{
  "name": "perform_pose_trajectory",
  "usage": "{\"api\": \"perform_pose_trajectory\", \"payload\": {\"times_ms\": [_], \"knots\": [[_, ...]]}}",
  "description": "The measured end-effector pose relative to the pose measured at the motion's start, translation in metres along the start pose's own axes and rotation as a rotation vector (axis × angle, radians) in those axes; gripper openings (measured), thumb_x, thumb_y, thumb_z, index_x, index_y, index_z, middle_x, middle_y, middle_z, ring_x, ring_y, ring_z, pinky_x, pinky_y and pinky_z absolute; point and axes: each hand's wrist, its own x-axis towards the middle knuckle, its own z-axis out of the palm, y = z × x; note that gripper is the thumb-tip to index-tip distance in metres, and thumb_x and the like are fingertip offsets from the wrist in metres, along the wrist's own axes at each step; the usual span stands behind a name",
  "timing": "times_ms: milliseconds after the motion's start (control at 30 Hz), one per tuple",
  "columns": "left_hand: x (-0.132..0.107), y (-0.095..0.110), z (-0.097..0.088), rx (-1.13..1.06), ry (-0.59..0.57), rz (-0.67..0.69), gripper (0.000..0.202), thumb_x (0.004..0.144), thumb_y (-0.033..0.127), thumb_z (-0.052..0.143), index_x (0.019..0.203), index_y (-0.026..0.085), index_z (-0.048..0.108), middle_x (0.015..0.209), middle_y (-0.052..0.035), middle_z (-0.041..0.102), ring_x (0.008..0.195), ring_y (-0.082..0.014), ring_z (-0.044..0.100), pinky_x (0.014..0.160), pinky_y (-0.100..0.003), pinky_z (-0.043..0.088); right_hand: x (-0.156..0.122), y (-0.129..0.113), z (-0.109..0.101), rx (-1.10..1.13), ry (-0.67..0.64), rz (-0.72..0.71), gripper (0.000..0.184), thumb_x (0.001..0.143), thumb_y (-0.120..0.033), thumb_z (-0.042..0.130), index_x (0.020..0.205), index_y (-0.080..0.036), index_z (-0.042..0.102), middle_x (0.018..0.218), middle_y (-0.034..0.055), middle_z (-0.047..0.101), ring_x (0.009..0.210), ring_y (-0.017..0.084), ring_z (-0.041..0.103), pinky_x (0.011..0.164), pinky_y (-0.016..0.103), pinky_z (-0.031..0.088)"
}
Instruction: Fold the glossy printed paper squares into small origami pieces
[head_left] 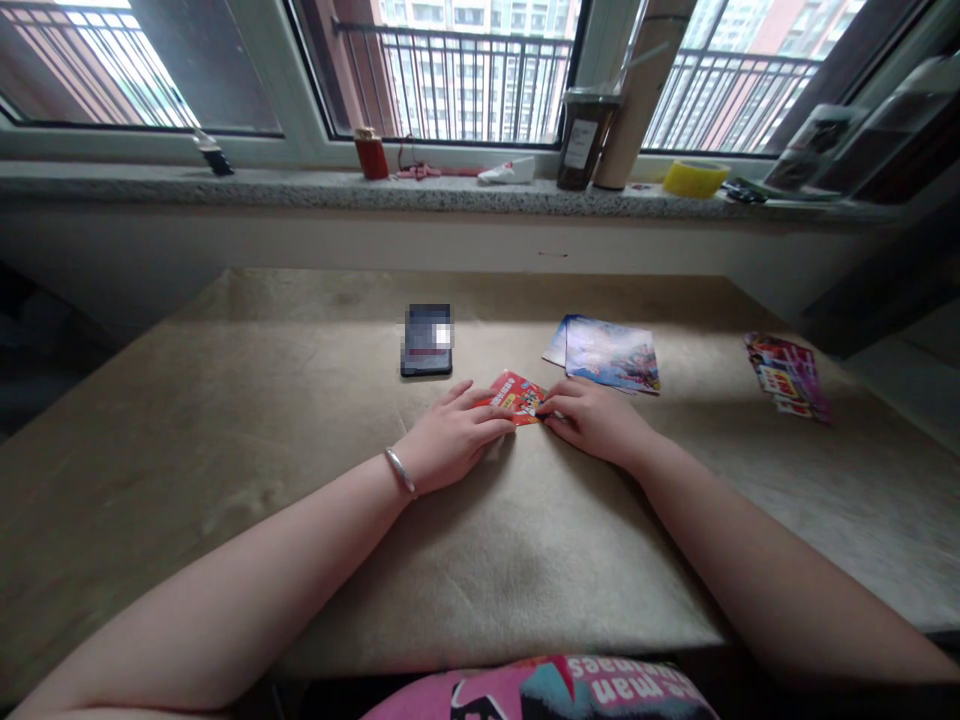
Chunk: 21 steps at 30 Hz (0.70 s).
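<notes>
A small red printed paper packet (523,396) with colourful cartoon figures lies on the table in front of me. My left hand (459,432) rests on its left side, fingers stretched out and lying flat, covering that part. At the packet's right edge, the fingertips of my right hand (596,418) are pinched together. Something small and dark shows at those fingertips, too small to name. Just beyond my right hand are bluish printed picture sheets (613,352), partly overlapping. A silver bangle (400,470) circles my left wrist.
A dark phone (427,342) lies beyond my left hand. Fanned colourful cards (789,378) lie at the far right of the beige-covered table (480,560). On the stone windowsill (300,190) stand a red container (370,154), a dark jar (586,140) and a yellow tape roll (694,180).
</notes>
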Motion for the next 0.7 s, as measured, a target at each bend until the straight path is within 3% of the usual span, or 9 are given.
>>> {"api": "perform_pose_trajectory", "payload": {"times_ms": [133,367,700], "knots": [[0.004,-0.004,0.0,-0.002,0.002,0.015,0.036,0.09,0.015,0.044,0.121,0.027,0.056,0.127,-0.0003,0.059,0.13,-0.0226,0.04,0.11,-0.051,0.027,0.0,-0.003,0.0,0.035,0.005,-0.057,0.022,0.087,-0.018,0.051,0.095,-0.023,0.071,0.095,0.0062,0.069,0.086,0.018,0.059,0.076,0.03,0.046],[0.013,-0.004,0.002,0.007,-0.05,0.083,0.037,0.09,0.021,0.046,0.126,0.022,0.052,0.124,-0.0065,0.057,0.119,-0.0207,0.049,0.109,-0.044,0.032,0.003,-0.01,0.003,0.014,-0.001,-0.095,0.026,0.088,-0.018,0.049,0.102,-0.025,0.07,0.098,0.0038,0.069,0.086,0.018,0.057,0.075,0.03,0.046],[0.015,-0.005,0.005,0.101,-0.052,0.097,0.042,0.088,0.025,0.048,0.13,0.024,0.049,0.12,-0.0053,0.056,0.119,-0.0229,0.045,0.113,-0.047,0.02,0.006,-0.01,0.003,-0.059,-0.007,-0.156,0.027,0.088,-0.018,0.047,0.105,-0.024,0.068,0.101,0.0048,0.068,0.086,0.019,0.056,0.074,0.03,0.044]]}}
